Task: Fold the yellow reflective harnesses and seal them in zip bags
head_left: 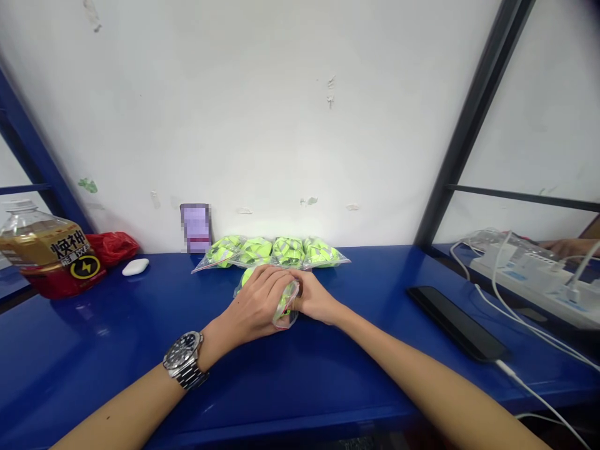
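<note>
Both hands meet over the blue table, closed around a clear zip bag [285,306] with neon-yellow material inside. My left hand [262,297], with a metal watch [182,357] on its wrist, lies across the top of the bag with bent fingers. From the other side my right hand [316,299] grips it, its fingertips partly hidden. More neon-yellow material [245,276] shows just behind my left hand; I cannot tell whether it belongs to the same bag. Against the wall beyond sits a row of several clear bags [287,251] holding neon-yellow and grey strips.
A phone [195,228] leans on the wall. At left stand a big drink bottle [47,250], a red plastic bag [112,247] and a white case [135,267]. At right lie a charging phone [457,322], white cables and a power strip [539,275] on the blue table [328,387].
</note>
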Available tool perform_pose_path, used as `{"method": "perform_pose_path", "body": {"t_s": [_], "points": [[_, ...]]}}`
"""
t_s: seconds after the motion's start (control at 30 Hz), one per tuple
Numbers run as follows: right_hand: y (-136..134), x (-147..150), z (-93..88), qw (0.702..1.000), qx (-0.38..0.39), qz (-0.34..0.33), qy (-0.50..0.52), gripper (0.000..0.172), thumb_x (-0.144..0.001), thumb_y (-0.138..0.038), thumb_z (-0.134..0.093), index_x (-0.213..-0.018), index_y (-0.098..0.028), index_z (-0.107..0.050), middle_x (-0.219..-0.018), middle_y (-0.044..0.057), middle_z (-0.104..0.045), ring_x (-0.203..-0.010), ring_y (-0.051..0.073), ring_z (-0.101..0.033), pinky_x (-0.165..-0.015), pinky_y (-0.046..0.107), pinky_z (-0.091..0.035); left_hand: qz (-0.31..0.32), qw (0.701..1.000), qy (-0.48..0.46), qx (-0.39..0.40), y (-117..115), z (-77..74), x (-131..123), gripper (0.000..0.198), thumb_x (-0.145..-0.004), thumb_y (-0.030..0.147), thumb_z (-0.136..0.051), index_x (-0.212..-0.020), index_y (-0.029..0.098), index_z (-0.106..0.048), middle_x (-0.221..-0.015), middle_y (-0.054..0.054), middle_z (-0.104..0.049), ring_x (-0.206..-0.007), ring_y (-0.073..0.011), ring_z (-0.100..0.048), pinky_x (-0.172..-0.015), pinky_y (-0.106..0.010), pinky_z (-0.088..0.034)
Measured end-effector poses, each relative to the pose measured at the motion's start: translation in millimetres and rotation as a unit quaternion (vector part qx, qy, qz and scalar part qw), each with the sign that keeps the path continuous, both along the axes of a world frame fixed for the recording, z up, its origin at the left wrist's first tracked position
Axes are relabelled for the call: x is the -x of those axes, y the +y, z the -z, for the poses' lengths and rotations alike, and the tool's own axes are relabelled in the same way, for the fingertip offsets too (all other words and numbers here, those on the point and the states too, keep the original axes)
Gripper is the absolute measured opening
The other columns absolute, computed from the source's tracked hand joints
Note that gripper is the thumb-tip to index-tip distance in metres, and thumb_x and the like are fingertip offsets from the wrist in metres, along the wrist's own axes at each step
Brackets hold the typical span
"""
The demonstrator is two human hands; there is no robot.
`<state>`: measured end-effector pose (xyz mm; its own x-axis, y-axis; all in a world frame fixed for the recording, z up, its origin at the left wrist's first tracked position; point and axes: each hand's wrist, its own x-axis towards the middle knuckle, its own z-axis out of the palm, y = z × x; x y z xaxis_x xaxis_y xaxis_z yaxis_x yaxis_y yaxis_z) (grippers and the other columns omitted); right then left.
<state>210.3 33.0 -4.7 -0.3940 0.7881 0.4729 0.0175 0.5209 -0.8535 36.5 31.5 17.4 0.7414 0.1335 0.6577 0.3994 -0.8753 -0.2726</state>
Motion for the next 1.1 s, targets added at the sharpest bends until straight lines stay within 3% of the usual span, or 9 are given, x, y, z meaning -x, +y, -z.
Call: {"method": "perform_pose_path", "body": {"t_s": [0.1, 0.2, 0.4, 0.6, 0.77, 0.9, 1.1], "points": [[-5, 5, -0.3, 0.994, -0.013, 0.104, -0.042, 0.024, -0.061, -0.016, -0.067, -0.084, -0.017, -0.058, -0.079, 0.0, -0.062, -0.073, 0.017, -0.056, -0.067, 0.027, -0.044, 0.0, 1.0, -0.02, 0.005, -4, -1.1, -2, 0.043, -0.076, 0.02, -0.055, -0.117, 0.01, -0.047, -0.108, -0.017, -0.062, -0.104, -0.0294, -0.058, -0.093, -0.047, -0.046], [-8, 8, -0.5, 0.982, -0.01, 0.175, -0.072, 0.02, -0.057, -0.012, -0.059, -0.076, -0.018, -0.056, -0.072, -0.003, -0.061, -0.07, 0.016, -0.055, -0.063, 0.024, -0.042, -0.001, 1.0, -0.016, 0.008, -7, -1.7, -3, 0.04, -0.078, 0.021, -0.054, -0.116, 0.011, -0.047, -0.107, -0.017, -0.062, -0.103, -0.0293, -0.059, -0.092, -0.047, -0.046], [-12, 17, -3.6, 0.968, 0.058, 0.239, -0.052, 0.018, -0.057, -0.019, -0.059, -0.074, -0.019, -0.054, -0.056, -0.007, -0.051, -0.051, 0.009, -0.042, -0.049, 0.021, -0.034, 0.007, 1.0, -0.014, -0.012, -8, -2.9, -8, 0.035, -0.08, 0.015, -0.052, -0.113, 0.009, -0.047, -0.101, -0.017, -0.062, -0.097, -0.0287, -0.059, -0.089, -0.047, -0.046], [-15, 21, -9.2, 0.958, 0.047, 0.281, -0.027, 0.01, -0.062, -0.023, -0.058, -0.07, -0.018, -0.053, -0.052, -0.006, -0.052, -0.048, 0.01, -0.043, -0.047, 0.021, -0.032, 0.012, 1.0, -0.008, -0.02, -11, -1.3, -11, 0.034, -0.084, 0.022, -0.052, -0.115, 0.01, -0.044, -0.102, -0.017, -0.061, -0.093, -0.0291, -0.056, -0.087, -0.05, -0.044], [-3, 12, -10.7, 0.973, 0.081, 0.215, -0.036, 0.015, -0.058, -0.016, -0.061, -0.07, -0.017, -0.053, -0.053, -0.006, -0.052, -0.049, 0.009, -0.045, -0.048, 0.02, -0.034, -0.033, 0.999, -0.018, -0.028, -5, 2.9, -11, 0.038, -0.081, 0.015, -0.051, -0.118, 0.012, -0.042, -0.104, -0.015, -0.06, -0.095, -0.0283, -0.056, -0.09, -0.05, -0.044], [4, -4, -21.2, 0.985, 0.119, 0.119, -0.024, 0.027, -0.06, -0.02, -0.069, -0.085, -0.017, -0.056, -0.063, -0.003, -0.061, -0.056, 0.014, -0.058, -0.051, 0.023, -0.043, -0.091, 0.992, -0.086, -0.027, 8, 0.7, -7, 0.047, -0.08, 0.026, -0.058, -0.121, 0.011, -0.041, -0.104, -0.018, -0.06, -0.099, -0.0317, -0.057, -0.087, -0.049, -0.048], [-2, -21, -44.4, 0.984, 0.106, 0.13, -0.057, 0.025, -0.076, -0.023, -0.065, -0.095, -0.021, -0.049, -0.061, -0.003, -0.061, -0.056, 0.016, -0.063, -0.055, 0.027, -0.05, -0.167, 0.973, -0.159, -0.013, 18, -6.0, 3, 0.08, -0.08, 0.043, -0.065, -0.14, 0.01, -0.022, -0.123, -0.024, -0.053, -0.11, -0.0374, -0.055, -0.09, -0.053, -0.048]]}}
